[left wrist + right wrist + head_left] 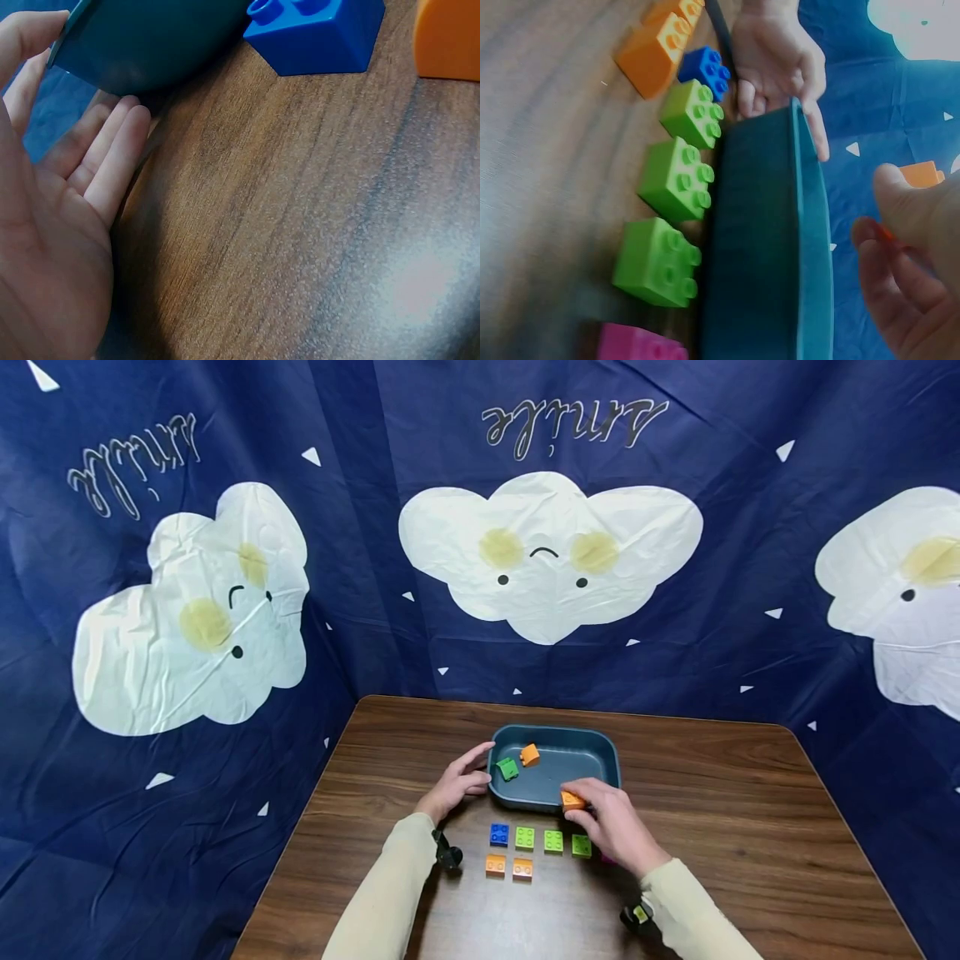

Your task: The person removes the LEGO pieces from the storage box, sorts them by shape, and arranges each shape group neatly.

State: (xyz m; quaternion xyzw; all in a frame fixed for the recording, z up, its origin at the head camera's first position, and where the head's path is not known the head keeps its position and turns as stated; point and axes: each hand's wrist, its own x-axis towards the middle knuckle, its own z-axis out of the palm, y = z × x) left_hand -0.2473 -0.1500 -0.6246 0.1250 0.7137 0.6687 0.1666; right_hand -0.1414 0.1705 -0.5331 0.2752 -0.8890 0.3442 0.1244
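Note:
My right hand pinches an orange toy building brick between thumb and fingers, over the near right rim of a dark teal tray. In the right wrist view, that brick is partly hidden by the thumb. My left hand is at the tray's left end. Its fingertips touch the outside and rim, with several fingers fairly straight in the left wrist view. Inside the tray, towards the left, lie a green brick and an orange brick.
Before the tray stands a row: a blue brick, lime bricks, a green brick and a magenta brick. Two orange bricks are nearer. Wooden table; blue curtain behind it.

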